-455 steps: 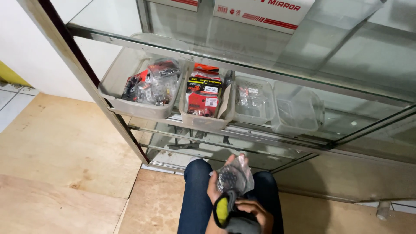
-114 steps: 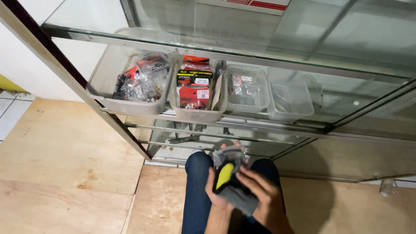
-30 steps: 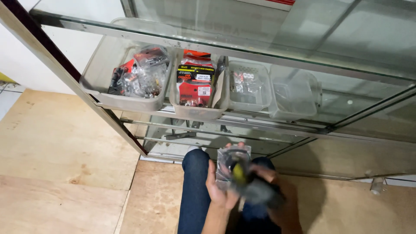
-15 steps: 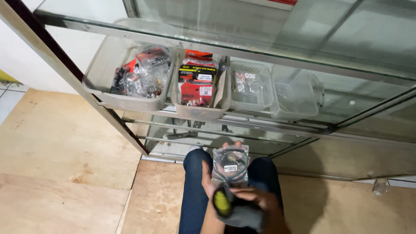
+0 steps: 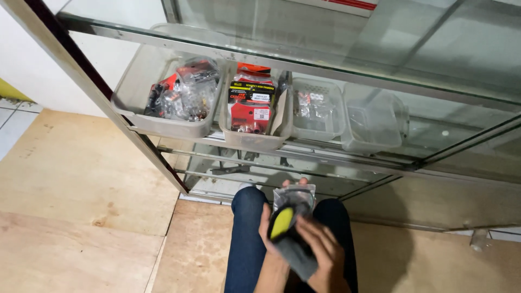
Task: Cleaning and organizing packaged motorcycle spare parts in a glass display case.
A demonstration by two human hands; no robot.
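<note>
I note a clear plastic packet (image 5: 296,196) with a dark ring inside, held upright over the lap below the glass shelf (image 5: 325,70). The left hand (image 5: 267,230) clasps it from behind; the right hand (image 5: 324,250) presses a grey-and-yellow cloth (image 5: 287,239) against it.

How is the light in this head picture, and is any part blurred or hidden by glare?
Head view: even indoor light; the glass shelf carries pale reflections that haze what lies behind it; a soft shadow falls on the plywood floor right of the legs; the right hand and grey cloth are slightly motion-blurred; the bins stay sharp.
</note>
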